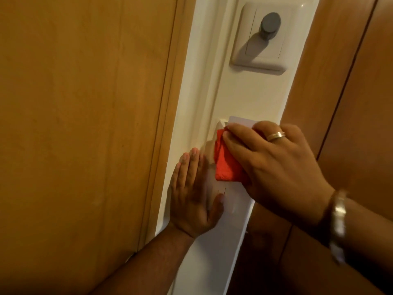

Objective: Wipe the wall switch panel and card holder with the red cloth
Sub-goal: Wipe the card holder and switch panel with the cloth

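While R hand fingers press red cloth on card holder | L hand flat, released

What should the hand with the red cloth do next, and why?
Probably slide the red cloth up the white wall strip toward the switch panel. The right hand presses the cloth on the card holder, low on the strip, while the left hand lies flat beside it. The panel with its grey knob sits above, with no cloth on it.
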`<state>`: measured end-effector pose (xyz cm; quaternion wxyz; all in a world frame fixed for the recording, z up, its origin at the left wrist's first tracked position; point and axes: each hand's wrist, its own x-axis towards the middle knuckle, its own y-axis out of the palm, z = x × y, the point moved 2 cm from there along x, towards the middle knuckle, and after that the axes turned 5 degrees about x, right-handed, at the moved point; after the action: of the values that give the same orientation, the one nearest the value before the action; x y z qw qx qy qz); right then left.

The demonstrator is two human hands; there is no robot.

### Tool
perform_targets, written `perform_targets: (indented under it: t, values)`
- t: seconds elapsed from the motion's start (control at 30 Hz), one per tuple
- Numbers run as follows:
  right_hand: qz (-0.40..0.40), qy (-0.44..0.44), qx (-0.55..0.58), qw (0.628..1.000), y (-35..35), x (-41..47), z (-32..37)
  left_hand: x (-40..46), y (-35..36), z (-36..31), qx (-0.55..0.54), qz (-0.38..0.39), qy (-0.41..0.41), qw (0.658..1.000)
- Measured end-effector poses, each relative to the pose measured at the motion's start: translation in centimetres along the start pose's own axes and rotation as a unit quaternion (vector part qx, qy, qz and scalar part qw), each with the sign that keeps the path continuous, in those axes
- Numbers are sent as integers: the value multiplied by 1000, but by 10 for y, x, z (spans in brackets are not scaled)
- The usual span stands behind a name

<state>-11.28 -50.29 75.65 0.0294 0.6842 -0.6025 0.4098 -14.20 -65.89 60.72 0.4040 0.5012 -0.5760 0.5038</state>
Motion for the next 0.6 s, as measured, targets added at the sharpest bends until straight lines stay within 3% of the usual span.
perform_targets:
  t: [0.13,0.33,0.47,0.6]
  values:
    - [71,-65,3,995,8,-8,19,0,-1,-3,6,-17,1,1000]
    - [57,-13,3,998,-4,13,10,4,-5,-5,-34,0,-22,999]
    - [107,-66,0,992,5,7,25,2,-8,-6,-35,3,-25,999]
    - [57,-29,10,998,-4,15,7,4,-8,-7,-47,0,-26,999]
